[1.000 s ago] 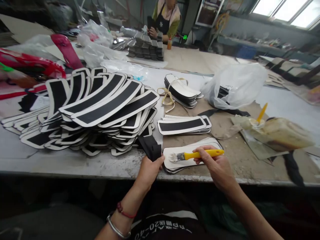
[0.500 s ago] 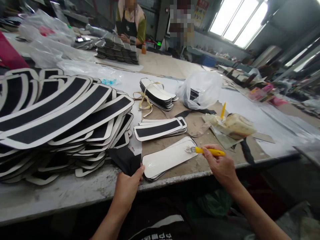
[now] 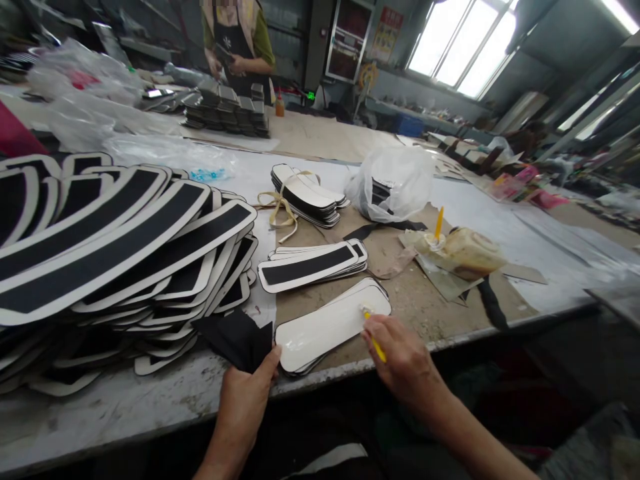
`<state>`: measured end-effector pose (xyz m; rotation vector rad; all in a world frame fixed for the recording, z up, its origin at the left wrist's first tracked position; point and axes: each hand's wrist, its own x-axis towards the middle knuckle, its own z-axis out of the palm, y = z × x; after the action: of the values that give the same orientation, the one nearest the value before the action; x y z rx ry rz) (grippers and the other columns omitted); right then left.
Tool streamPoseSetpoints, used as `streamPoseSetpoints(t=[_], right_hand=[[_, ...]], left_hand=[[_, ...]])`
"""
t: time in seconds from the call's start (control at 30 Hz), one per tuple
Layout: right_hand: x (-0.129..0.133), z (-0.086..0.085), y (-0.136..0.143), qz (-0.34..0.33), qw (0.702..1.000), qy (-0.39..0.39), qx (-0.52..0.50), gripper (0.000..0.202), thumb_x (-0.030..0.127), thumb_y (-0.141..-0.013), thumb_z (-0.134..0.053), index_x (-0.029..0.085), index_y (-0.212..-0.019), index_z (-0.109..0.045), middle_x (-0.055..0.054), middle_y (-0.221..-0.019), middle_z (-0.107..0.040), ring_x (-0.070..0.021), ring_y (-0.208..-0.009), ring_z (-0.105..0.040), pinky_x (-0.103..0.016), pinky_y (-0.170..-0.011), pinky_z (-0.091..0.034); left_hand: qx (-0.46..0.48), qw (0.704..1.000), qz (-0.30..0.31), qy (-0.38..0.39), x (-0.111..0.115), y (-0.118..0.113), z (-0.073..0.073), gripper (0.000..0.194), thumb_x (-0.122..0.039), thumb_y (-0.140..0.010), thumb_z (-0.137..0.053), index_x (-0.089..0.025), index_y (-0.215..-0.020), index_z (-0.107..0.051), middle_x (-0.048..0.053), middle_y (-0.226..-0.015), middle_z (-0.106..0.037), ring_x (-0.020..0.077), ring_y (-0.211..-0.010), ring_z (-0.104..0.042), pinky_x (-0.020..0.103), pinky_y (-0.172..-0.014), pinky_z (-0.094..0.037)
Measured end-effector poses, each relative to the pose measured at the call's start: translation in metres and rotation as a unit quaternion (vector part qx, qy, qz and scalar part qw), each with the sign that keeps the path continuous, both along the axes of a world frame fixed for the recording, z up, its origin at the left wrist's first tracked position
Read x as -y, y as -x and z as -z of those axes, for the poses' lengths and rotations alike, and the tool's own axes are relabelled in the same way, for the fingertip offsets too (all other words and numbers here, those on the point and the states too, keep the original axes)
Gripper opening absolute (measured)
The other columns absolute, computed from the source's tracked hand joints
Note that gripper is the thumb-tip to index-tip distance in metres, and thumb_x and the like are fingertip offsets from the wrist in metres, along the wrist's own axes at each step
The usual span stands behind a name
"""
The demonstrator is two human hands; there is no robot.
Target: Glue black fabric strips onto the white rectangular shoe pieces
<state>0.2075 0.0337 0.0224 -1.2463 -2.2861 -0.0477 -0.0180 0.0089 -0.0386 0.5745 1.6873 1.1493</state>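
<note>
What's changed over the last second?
The brush crossed the white piece from its left end to near its right, the handle swinging toward the camera. The view turned right. The right hand keeps hold; the left hand stays at the left end.

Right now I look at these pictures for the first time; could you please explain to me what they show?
There is no machine here, only a person's two bare hands. Each picture comes from one camera worn on that person's head, looking forward and down.

The right hand holds a yellow brush, its tip at the white strip on top of a small stack. The left hand is at the stack's left end, beside black cloth; its hidden fingers make its grip unclear.

On the table lie a big pile of black-and-white strips and a plastic bag. Behind stands another person.
</note>
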Motion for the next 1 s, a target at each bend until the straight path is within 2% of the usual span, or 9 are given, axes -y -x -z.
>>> streamPoseSetpoints(t=[0.1,0.17,0.3,0.37,0.47,0.57,0.73,0.87,1.0], right_hand=[[0.018,-0.004,0.033,-0.072,0.991,0.057,-0.094,0.022,0.008,-0.083,-0.049,0.018,-0.101,-0.057,-0.01,-0.089,-0.064,-0.0208,-0.086,-0.06,-0.034,-0.076,-0.053],[0.027,-0.008,0.048,-0.102,0.969,0.113,-0.194,0.026,0.008,-0.083,-0.05,0.02,-0.105,-0.055,-0.008,-0.092,-0.063,-0.0191,-0.089,-0.06,-0.033,-0.078,-0.053],[0.029,-0.005,0.053,-0.055,0.927,0.17,-0.331,0.021,0.011,-0.084,-0.05,0.023,-0.099,-0.057,-0.006,-0.092,-0.063,-0.0177,-0.09,-0.061,-0.032,-0.078,-0.053],[0.022,0.002,0.043,-0.03,0.93,0.171,-0.325,0.016,0.014,-0.084,-0.051,0.022,-0.095,-0.059,-0.006,-0.091,-0.063,-0.0181,-0.089,-0.061,-0.032,-0.077,-0.053],[0.011,0.011,0.015,0.025,0.955,0.128,-0.267,0.013,0.019,-0.084,-0.053,0.021,-0.094,-0.06,-0.007,-0.092,-0.064,-0.0201,-0.09,-0.061,-0.036,-0.081,-0.051],[0.003,0.008,-0.017,0.092,0.974,0.066,-0.197,0.013,0.021,-0.084,-0.053,0.02,-0.094,-0.06,-0.008,-0.094,-0.063,-0.0215,-0.091,-0.061,-0.039,-0.084,-0.05],[-0.002,-0.001,-0.046,0.079,0.994,-0.03,-0.072,0.017,0.018,-0.083,-0.054,0.02,-0.1,-0.06,-0.008,-0.094,-0.064,-0.0217,-0.09,-0.061,-0.039,-0.085,-0.05],[0.001,0.006,-0.036,0.06,0.998,-0.037,0.0,0.018,0.019,-0.084,-0.053,0.02,-0.1,-0.06,-0.01,-0.094,-0.065,-0.0236,-0.092,-0.061,-0.04,-0.083,-0.051],[0.016,0.009,0.004,-0.004,0.996,0.024,-0.085,0.021,0.014,-0.083,-0.052,0.021,-0.102,-0.06,-0.009,-0.093,-0.065,-0.0218,-0.091,-0.062,-0.036,-0.08,-0.052]], left_hand=[[-0.008,1.0,0.003,-0.004,0.001,-0.001,0.0,0.035,-0.046,-0.059,-0.072,-0.014,-0.064,-0.061,0.0,-0.056,-0.056,0.0156,-0.055,-0.048,0.027,-0.055,-0.038],[-0.005,1.0,0.006,-0.021,0.002,-0.001,0.0,0.033,-0.045,-0.059,-0.072,-0.014,-0.063,-0.061,-0.001,-0.056,-0.056,0.0149,-0.055,-0.047,0.026,-0.054,-0.038],[0.009,0.999,0.005,-0.036,0.002,-0.002,-0.004,0.03,-0.042,-0.061,-0.071,-0.014,-0.07,-0.064,-0.002,-0.056,-0.055,0.0143,-0.054,-0.047,0.025,-0.052,-0.037],[0.016,0.999,0.0,-0.03,0.002,-0.003,-0.005,0.029,-0.04,-0.062,-0.07,-0.014,-0.071,-0.064,-0.002,-0.053,-0.054,0.014,-0.051,-0.046,0.025,-0.051,-0.037],[0.021,0.999,-0.006,-0.024,0.002,-0.003,-0.003,0.028,-0.04,-0.062,-0.069,-0.014,-0.07,-0.064,-0.001,-0.051,-0.054,0.0141,-0.05,-0.047,0.025,-0.05,-0.037],[0.024,0.999,-0.01,-0.024,0.002,-0.003,0.0,0.028,-0.04,-0.062,-0.069,-0.013,-0.07,-0.065,-0.001,-0.052,-0.055,0.0145,-0.051,-0.048,0.025,-0.051,-0.037],[0.026,0.999,-0.018,-0.023,0.003,-0.004,0.001,0.031,-0.04,-0.062,-0.07,-0.012,-0.074,-0.066,0.0,-0.054,-0.057,0.0149,-0.052,-0.049,0.026,-0.052,-0.039],[0.011,0.999,-0.018,-0.035,0.004,-0.005,0.0,0.031,-0.041,-0.061,-0.071,-0.012,-0.07,-0.066,0.0,-0.055,-0.057,0.0148,-0.052,-0.049,0.026,-0.054,-0.039],[0.023,0.999,-0.024,-0.038,0.004,-0.006,-0.001,0.033,-0.042,-0.059,-0.072,-0.013,-0.071,-0.066,-0.001,-0.053,-0.056,0.0144,-0.051,-0.048,0.026,-0.052,-0.039]])
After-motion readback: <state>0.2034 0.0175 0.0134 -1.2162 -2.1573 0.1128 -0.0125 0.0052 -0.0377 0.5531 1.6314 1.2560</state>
